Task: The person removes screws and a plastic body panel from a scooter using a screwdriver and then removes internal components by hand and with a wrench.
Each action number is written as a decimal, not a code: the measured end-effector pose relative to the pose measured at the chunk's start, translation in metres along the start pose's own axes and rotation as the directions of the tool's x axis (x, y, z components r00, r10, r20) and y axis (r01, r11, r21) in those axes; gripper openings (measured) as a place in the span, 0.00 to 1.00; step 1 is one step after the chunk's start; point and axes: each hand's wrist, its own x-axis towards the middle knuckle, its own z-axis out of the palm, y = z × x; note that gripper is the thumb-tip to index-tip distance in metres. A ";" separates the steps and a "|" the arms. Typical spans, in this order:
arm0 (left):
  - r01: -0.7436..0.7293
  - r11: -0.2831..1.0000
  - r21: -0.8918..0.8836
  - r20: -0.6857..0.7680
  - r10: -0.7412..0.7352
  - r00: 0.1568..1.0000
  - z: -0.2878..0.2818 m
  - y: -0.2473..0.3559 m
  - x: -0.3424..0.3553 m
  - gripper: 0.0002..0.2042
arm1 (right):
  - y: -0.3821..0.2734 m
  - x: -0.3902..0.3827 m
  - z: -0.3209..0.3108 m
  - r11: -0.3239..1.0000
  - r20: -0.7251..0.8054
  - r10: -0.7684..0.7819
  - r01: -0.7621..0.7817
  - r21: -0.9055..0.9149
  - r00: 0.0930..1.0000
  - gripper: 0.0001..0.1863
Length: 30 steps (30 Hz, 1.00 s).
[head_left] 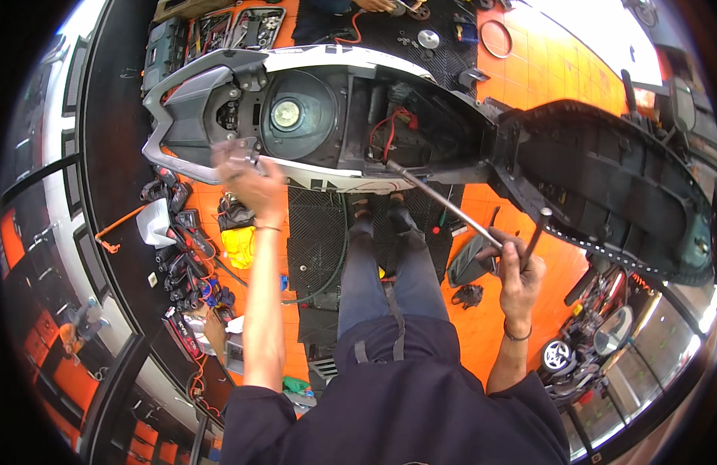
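Note:
A scooter body with white and black side panels lies across the view, its seat tipped open to the right. My right hand is closed round the handle of a long T-handle wrench. The wrench's shaft slants up to the left, its tip over the near rim of the storage opening. Red wires show inside that opening. At the near side of the grey rear grab rail, my left hand is smeared by motion; its fingers and anything in them cannot be made out. A round fuel cap sits between.
Toolboxes and a tray of tools stand at the far left. Power tools and a yellow cloth lie on the left. Another person's hand shows at the top edge. A black mat covers orange tiles under my feet.

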 end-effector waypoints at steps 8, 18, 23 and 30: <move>-0.276 0.957 -0.087 0.627 0.268 0.732 -0.010 0.099 -0.066 0.23 | 0.043 -0.017 0.024 0.991 0.029 0.058 -0.054 -0.121 0.998 0.13; -0.290 0.949 -0.126 0.569 0.309 0.762 -0.013 0.093 -0.073 0.18 | 0.065 0.018 0.065 0.989 0.107 -0.004 0.020 -0.148 0.994 0.13; -0.275 0.953 -0.127 0.565 0.298 0.770 -0.014 0.095 -0.074 0.18 | 0.074 0.051 0.081 0.982 0.141 -0.043 0.068 -0.177 0.989 0.15; -0.239 0.962 -0.132 0.630 0.268 0.729 -0.013 0.095 -0.071 0.25 | 0.087 0.093 0.077 0.985 0.151 0.128 -0.107 -0.137 0.980 0.17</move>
